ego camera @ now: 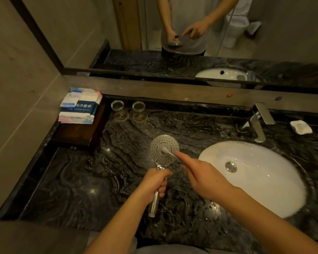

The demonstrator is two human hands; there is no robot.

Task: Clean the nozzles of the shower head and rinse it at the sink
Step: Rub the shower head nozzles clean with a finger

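The left hand [155, 182] is wrapped around the chrome handle of the shower head [164, 149], its grip pressed tight on the handle, holding it above the dark marble tabletop [77, 184] just left of the sink [264, 180], with the nozzle face turned up toward the camera. The right hand [204, 175] pinches a white brush [170, 151] between fingers and thumb, forefinger stretched along its handle; the bristle end rests on the centre of the nozzle face. A faucet [258, 121] stands at the sink's back edge, with a soap dish [301, 127] beside it toward the right rear. Two glasses [128, 107] sit near the back edge, and a wooden tray [77, 132] with packaged towels [81, 105] fills the left rear corner.
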